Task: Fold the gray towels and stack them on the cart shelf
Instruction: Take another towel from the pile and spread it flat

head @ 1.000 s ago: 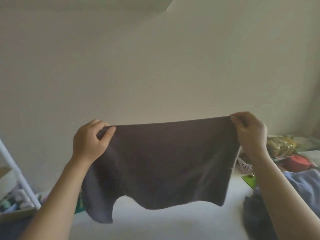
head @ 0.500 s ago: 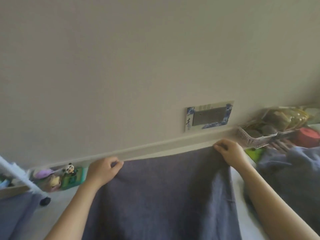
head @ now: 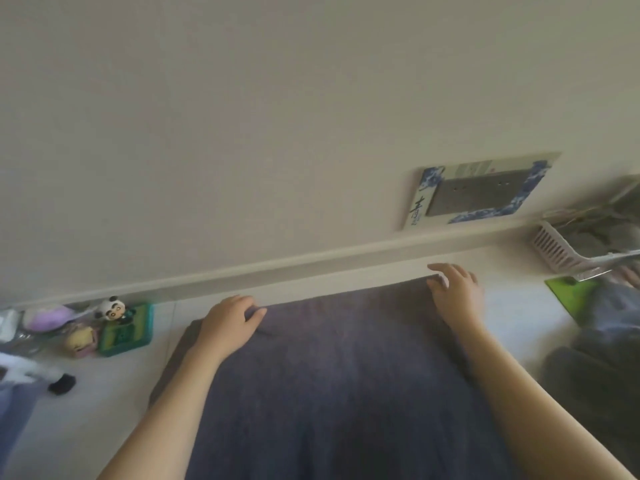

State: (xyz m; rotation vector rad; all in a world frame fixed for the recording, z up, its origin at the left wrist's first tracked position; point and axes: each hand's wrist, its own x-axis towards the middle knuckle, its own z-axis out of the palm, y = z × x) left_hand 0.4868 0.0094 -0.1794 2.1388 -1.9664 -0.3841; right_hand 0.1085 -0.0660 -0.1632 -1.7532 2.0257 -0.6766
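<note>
A pale worktop (head: 86, 403) runs up to a plain cream wall, where one blue-bordered plaque (head: 481, 190) leans above the baseboard. One gray towel (head: 332, 375) lies spread flat on it, its far edge close to the wall; the left hand (head: 228, 325) rests on the far left corner with fingers loosely curled, and the right hand (head: 455, 292) lies on the far right corner, fingers spread fairly wide, neither plainly gripping. One panda figurine (head: 114, 309) stands on a green box (head: 126, 332) at left, one white basket (head: 561, 249) sits at right, and a heap of more gray cloth (head: 602, 355) lies near the right edge.
</note>
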